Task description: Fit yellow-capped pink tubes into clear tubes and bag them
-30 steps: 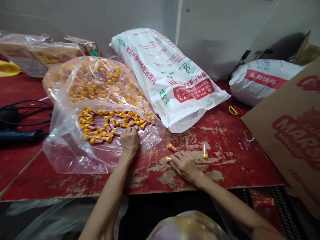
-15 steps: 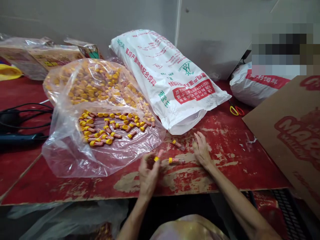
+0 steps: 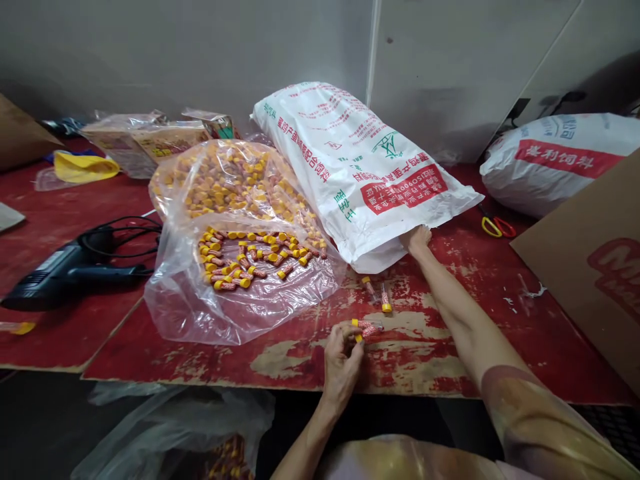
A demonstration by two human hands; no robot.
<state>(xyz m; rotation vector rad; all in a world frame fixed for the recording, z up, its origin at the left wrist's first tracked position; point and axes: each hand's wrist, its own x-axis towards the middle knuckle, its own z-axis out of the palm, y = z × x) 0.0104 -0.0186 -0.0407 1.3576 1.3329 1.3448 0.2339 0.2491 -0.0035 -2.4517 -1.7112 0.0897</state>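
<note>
My left hand [image 3: 342, 359] is near the table's front edge, fingers pinched on a small yellow-capped tube [image 3: 364, 327]. Two more such tubes [image 3: 379, 295] lie loose on the worn red tabletop [image 3: 440, 333] just beyond it. My right hand [image 3: 417, 238] reaches into the open mouth of the white woven sack [image 3: 360, 167]; its fingers are hidden inside. A clear plastic bag [image 3: 235, 267] spread open to the left holds many yellow-capped tubes.
A dark heat-gun-like tool with a black cable [image 3: 75, 267] lies at the left. Scissors with yellow and red handles [image 3: 495, 227] rest by a second white sack [image 3: 560, 160]. A cardboard sheet [image 3: 595, 267] leans at the right. Packaged bags [image 3: 140, 140] sit at the back left.
My right hand left the loose tubes and went forward into the white sack's mouth. My left hand moved right, still holding a tube. The view shifted leftward.
</note>
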